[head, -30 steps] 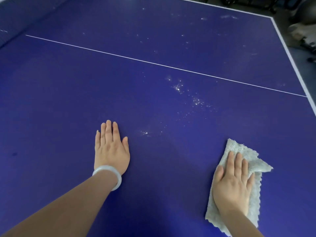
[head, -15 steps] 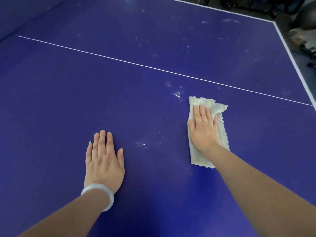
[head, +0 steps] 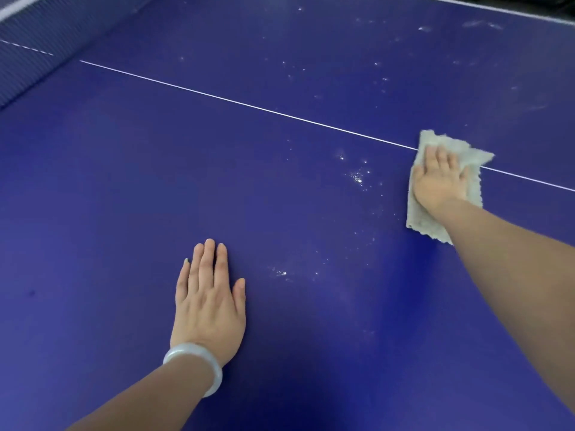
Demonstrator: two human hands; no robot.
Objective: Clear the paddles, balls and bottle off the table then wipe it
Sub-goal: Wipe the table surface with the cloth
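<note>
On my feed the dark blue table-tennis table (head: 124, 197) fills nearly the whole frame. A thin white line (head: 217, 96) runs across it from the upper left down towards the right edge. The dark mesh net (head: 46, 42) shows in the upper left corner, and a white border line (head: 497, 9) marks the table's far edge at the upper right.

I see the left hand (head: 208, 300) lying palm down on the table, low and left of centre. Its fingers are straight and close together, the thumb is slightly out to the right, and it holds nothing. A pale translucent bangle (head: 199, 365) sits on that wrist.

The right hand (head: 438, 178) is at the right of the frame, its arm reaching in from the lower right corner. It presses flat on a pale grey fluffy cloth (head: 466, 150), with the fingers extended rather than curled round it. The cloth lies spread on the table under the palm. Its upper end covers the thin white line, and its lower edge shows beside the wrist.

White specks (head: 357, 177) glint on the table just left of the cloth, between the two hands. A smaller patch lies right of the left hand. More are scattered over the upper right part beyond the line. I cannot tell whether they are water or dust.
</note>
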